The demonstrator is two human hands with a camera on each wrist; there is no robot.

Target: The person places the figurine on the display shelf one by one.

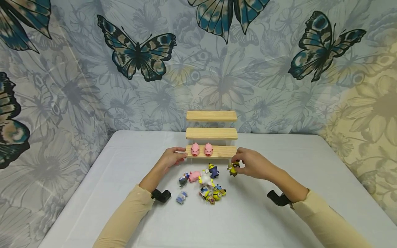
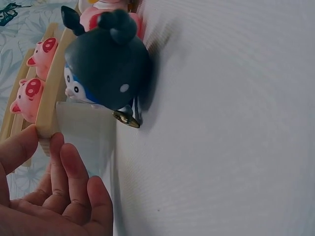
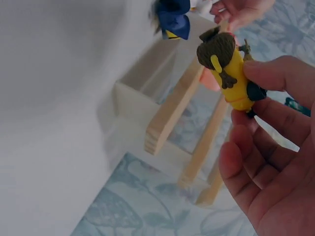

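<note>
Sleeves (image 1: 124,218) nearest, your left hand (image 1: 171,158) pinches the rack (image 1: 212,133), your right hand (image 1: 255,163) a yellow figurine (image 3: 234,81): shelving, apparently, and it needs lifting toward your left.

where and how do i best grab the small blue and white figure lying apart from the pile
Probably pinch the blue and white figure across its middle, from above and the person's side. It appears to lie down on the table; the other figures are farther back or to its right, so that approach looks freest.
</note>
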